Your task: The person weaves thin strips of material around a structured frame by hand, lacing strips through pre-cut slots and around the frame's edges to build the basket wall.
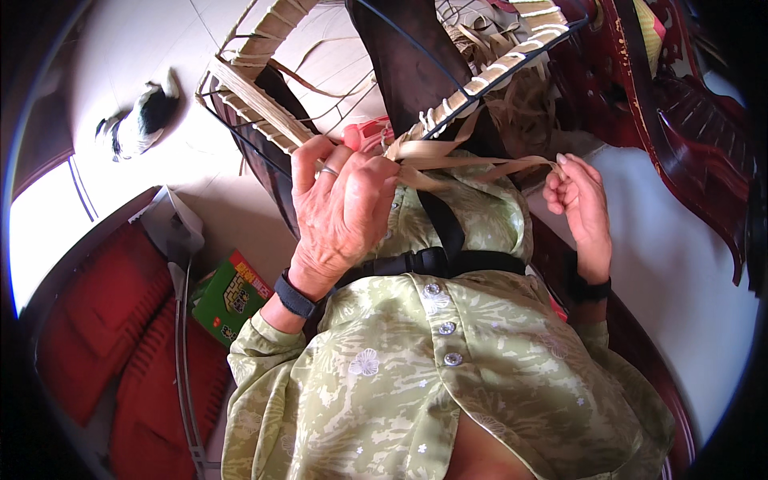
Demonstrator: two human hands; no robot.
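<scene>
A dark wire frame point(448, 60), partly wrapped with beige flat strip and white lacing, rests over my legs. My left hand point(340, 200) grips its near corner with curled fingers, where the strips bunch. A pink plastic object point(364, 136), perhaps a tool handle, shows just behind those fingers, partly hidden. My right hand point(580, 200), out to the right, pinches a beige strip point(512, 166) that stretches across from that corner. What lies under my left fingertips is hidden.
Loose strips point(512, 112) pile beyond the frame. Carved dark red furniture point(672, 136) stands at the right. A black-and-white animal point(140, 120) lies on the floor at upper left. Red cushions point(120, 312), a green box point(232, 296) and a grey metal-shafted object point(172, 228) are at lower left.
</scene>
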